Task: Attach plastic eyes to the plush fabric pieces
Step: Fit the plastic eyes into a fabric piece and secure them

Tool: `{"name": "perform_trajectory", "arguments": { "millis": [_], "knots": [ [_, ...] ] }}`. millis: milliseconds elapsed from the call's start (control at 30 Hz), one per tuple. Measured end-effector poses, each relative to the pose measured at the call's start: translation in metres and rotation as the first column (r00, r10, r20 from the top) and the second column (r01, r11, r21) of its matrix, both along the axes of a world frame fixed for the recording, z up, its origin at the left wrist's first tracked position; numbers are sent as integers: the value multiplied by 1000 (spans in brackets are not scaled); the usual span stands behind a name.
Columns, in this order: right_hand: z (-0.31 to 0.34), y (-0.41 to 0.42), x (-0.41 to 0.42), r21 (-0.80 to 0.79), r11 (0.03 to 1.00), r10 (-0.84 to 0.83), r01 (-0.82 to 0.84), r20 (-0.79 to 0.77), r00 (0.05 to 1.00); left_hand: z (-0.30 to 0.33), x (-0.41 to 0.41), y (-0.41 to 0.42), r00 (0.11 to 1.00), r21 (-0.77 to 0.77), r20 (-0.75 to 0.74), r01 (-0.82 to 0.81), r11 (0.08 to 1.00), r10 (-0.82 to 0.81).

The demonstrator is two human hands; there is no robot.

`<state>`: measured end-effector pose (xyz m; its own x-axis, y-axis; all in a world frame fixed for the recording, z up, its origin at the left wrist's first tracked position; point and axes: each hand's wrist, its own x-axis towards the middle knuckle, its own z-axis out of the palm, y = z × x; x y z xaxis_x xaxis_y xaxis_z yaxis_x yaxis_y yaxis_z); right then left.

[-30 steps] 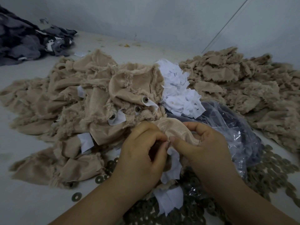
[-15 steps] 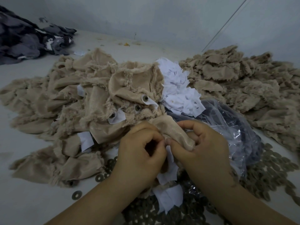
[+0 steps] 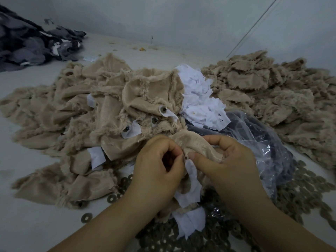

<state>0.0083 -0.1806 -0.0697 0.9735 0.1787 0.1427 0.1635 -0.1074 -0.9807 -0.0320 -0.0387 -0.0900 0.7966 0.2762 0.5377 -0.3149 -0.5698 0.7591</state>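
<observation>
A beige plush fabric piece (image 3: 195, 145) with white backing patches (image 3: 192, 177) is held up between both hands at the middle front. My left hand (image 3: 157, 170) has its fingers curled and pinches the fabric's left edge. My right hand (image 3: 231, 160) grips the fabric from the right, thumb pressing at a small dark spot (image 3: 187, 157) that may be an eye post. Finished pieces with plastic eyes (image 3: 163, 110) lie on the beige heap (image 3: 76, 113) just behind. What my left fingers hold besides fabric is hidden.
Dark round washers (image 3: 300, 193) cover the table in front and to the right. A clear plastic bag (image 3: 263, 142) of dark parts lies to the right. White patches (image 3: 198, 99), another beige pile (image 3: 269, 91) and a grey fabric pile (image 3: 27, 44) sit further back.
Both hands stayed on the plush piece and drew closer together. My right thumb moved left to meet my left fingers at the fabric's edge.
</observation>
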Motion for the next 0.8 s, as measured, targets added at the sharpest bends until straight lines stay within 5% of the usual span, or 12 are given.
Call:
{"name": "perform_trajectory", "arguments": {
  "millis": [233, 400, 800],
  "knots": [
    [0, -2, 3, 11, 1000, -10, 11, -60, 998, 0, -4, -2, 976, 86, 193, 86, 993, -101],
    [-1, -2, 3, 40, 999, 27, -23, -77, 997, 0, -1, -3, 990, 76, 127, 54, 996, -63],
    [-4, -6, 9, 226, 965, 203, -136, -304, 931, 3, -1, 5, 970, -250, -36, 223, 942, -239]
  ]
}}
